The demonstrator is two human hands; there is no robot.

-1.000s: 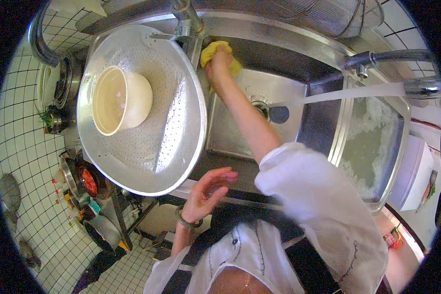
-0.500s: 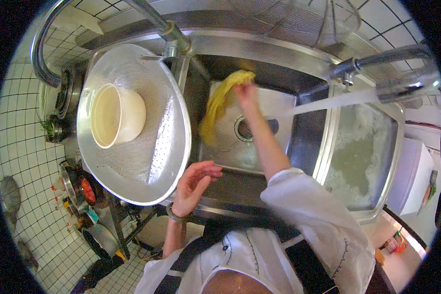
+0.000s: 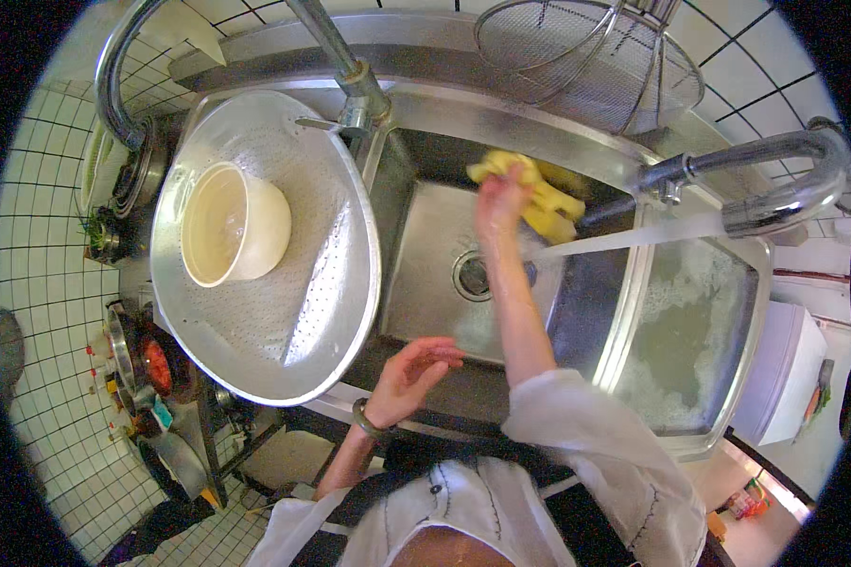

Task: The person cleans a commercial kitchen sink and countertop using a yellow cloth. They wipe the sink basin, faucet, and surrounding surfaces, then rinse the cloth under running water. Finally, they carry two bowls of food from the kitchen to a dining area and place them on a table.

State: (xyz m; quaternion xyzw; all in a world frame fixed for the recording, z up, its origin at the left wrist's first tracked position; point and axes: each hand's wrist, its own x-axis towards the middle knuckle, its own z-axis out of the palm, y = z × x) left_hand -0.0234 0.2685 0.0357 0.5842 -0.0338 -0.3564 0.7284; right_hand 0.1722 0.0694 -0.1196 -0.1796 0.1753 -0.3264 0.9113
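My right hand (image 3: pixel 501 203) is closed on a yellow cloth (image 3: pixel 553 203) at the far side of the steel sink basin (image 3: pixel 416 274). The cloth hangs to the right of the hand, somewhat blurred. Over the basin's near left edge, my left hand (image 3: pixel 411 383) holds nothing, its fingers loosely stretched and a bracelet at the wrist. Water runs from the right faucet (image 3: pixel 775 213) leftward into the basin, past the drain (image 3: pixel 471 274).
A large perforated metal colander (image 3: pixel 293 331) with a cream tub (image 3: pixel 265 227) in it stands left of the basin. The right basin (image 3: pixel 681 331) holds cloudy, foamy water. Wire strainers (image 3: pixel 586 57) lie behind the sink, and a second faucet (image 3: pixel 355 94) rises at the back left.
My right hand has swung the yellow cloth from the basin's left side to its right. My left hand has shifted slightly right and nearer; the view has tilted a little.
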